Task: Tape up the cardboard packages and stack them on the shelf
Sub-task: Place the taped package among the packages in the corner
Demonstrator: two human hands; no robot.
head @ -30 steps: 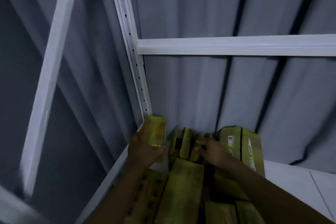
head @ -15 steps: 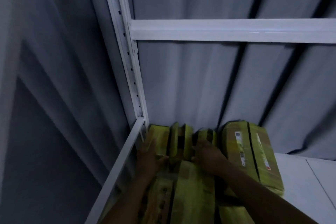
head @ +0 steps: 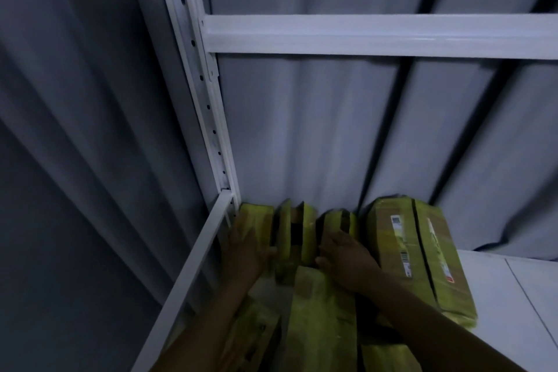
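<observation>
Several small yellow-taped cardboard packages stand in a row at the back left corner of the white shelf [head: 513,296]. My left hand [head: 244,250] lies with straight fingers against the leftmost package [head: 256,217], beside the shelf's side rail. My right hand [head: 344,253] rests on the third small package [head: 335,220], fingers loosely bent over its top. Between them stands another thin package [head: 305,226]. A larger taped package [head: 416,253] with labels lies to the right. More yellow packages [head: 320,317] lie flat in front, under my forearms.
A white upright post [head: 205,105] with holes rises at the shelf's left back corner, and a white crossbeam [head: 377,34] runs above. Grey curtain folds [head: 302,130] hang behind. The shelf's side rail [head: 187,278] runs toward me on the left.
My left hand brought the small package down from above the rail and set it in the corner. Its grip has loosened to flat fingers. My right hand stayed on the row.
</observation>
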